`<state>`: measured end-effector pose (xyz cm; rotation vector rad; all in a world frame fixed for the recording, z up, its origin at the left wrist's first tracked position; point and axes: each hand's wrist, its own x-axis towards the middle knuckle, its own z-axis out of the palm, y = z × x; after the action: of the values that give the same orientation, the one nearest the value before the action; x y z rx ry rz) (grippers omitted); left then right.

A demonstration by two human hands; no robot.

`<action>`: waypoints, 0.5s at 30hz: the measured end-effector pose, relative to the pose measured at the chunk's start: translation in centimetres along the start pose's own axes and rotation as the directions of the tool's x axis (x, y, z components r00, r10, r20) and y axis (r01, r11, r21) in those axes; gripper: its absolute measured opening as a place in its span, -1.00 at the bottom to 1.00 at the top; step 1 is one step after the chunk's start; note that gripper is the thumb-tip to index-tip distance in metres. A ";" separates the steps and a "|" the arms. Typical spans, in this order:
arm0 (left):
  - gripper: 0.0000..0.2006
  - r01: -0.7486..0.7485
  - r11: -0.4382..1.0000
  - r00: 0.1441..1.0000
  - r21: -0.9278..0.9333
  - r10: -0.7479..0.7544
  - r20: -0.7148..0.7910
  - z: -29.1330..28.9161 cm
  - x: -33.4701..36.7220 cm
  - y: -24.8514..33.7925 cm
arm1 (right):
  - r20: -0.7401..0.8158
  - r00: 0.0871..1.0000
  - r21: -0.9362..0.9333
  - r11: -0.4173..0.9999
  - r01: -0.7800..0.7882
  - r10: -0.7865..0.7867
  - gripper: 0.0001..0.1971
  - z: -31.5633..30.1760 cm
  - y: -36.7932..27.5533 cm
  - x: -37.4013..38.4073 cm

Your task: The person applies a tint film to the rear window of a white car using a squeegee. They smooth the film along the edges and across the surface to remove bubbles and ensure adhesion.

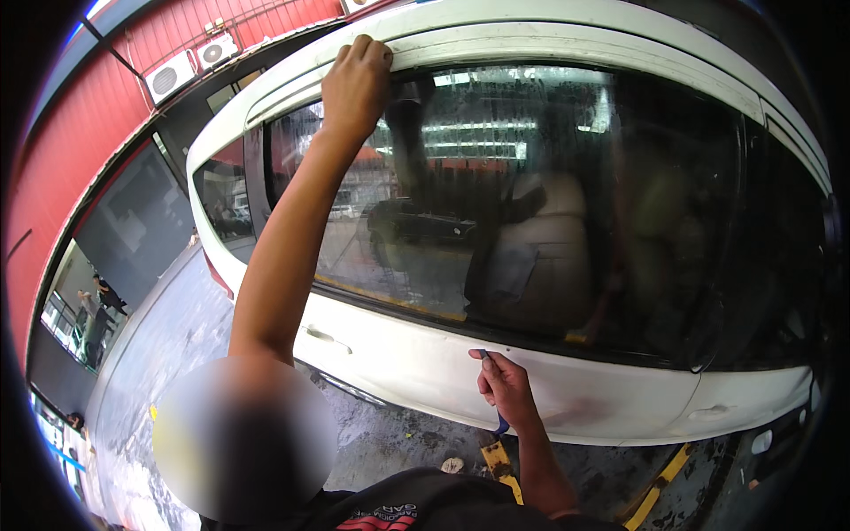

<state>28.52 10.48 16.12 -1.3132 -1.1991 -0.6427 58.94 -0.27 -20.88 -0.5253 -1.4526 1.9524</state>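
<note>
A white car (584, 389) stands side-on before me, its long dark side window (549, 133) streaked and hazy, with reflections across the glass. My left hand (357, 81) reaches up to the upper window frame, near the roof edge. Its fingers are curled in at the frame, and whatever they may grip is hidden. Lower down, in front of the white door panel below the window, my right hand (506, 385) is closed around a thin blue strip-like tool (503, 425). One end of it shows above the thumb, the other below the hand. A blurred patch covers my left upper arm.
Door handles (326, 336) jut from the car's side. Yellow marked bars (503, 469) lie on the dark, stained floor (372, 442) by my body. A red building wall (80, 159) with air-conditioner units (171, 78) rises at left, and people (108, 296) are far off there.
</note>
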 end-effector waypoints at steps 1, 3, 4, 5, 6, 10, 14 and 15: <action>-0.92 -0.041 0.998 0.999 0.041 0.041 -0.005 0.2 -0.3 0.1 | 0.003 1.000 -0.010 1.000 -0.012 0.012 -0.61 0.3 0.0 -0.1; -0.93 0.004 0.998 0.999 0.069 0.000 -0.049 0.8 -0.4 0.4 | 0.004 1.000 -0.006 1.000 -0.023 0.023 -0.61 0.5 -0.1 0.2; -0.93 0.028 0.997 0.997 0.073 -0.023 -0.071 1.2 -0.7 0.6 | -0.005 0.999 -0.004 0.999 -0.032 0.032 -0.60 0.5 -0.2 0.2; -0.92 0.036 0.999 0.994 0.032 -0.033 -0.101 1.4 -0.8 0.5 | -0.011 1.000 -0.009 1.000 -0.023 0.023 -0.60 0.5 -0.4 0.2; -0.92 0.045 0.999 0.992 -0.006 -0.045 -0.118 1.6 -1.0 0.4 | -0.017 1.000 -0.015 1.000 -0.015 0.015 -0.60 0.7 -0.6 0.2; -0.88 0.198 0.963 0.951 -0.184 -0.235 -0.203 1.6 -0.8 -1.1 | -0.030 0.999 -0.012 1.000 0.017 -0.017 -0.59 0.1 -1.2 0.0; -0.84 0.104 0.952 0.989 -0.288 -0.130 -0.072 0.6 -0.6 -3.1 | -0.048 0.999 -0.013 1.000 0.024 -0.025 -0.60 -0.7 -1.6 0.1; -0.84 0.088 0.937 0.995 -0.339 -0.099 -0.015 0.5 -0.5 -3.5 | -0.050 0.999 -0.024 1.000 0.014 -0.015 -0.60 -0.7 -1.6 0.3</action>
<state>25.05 10.03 16.86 -1.5300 -1.1641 -0.9687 59.62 0.70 -19.62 -0.5688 -1.4460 1.8993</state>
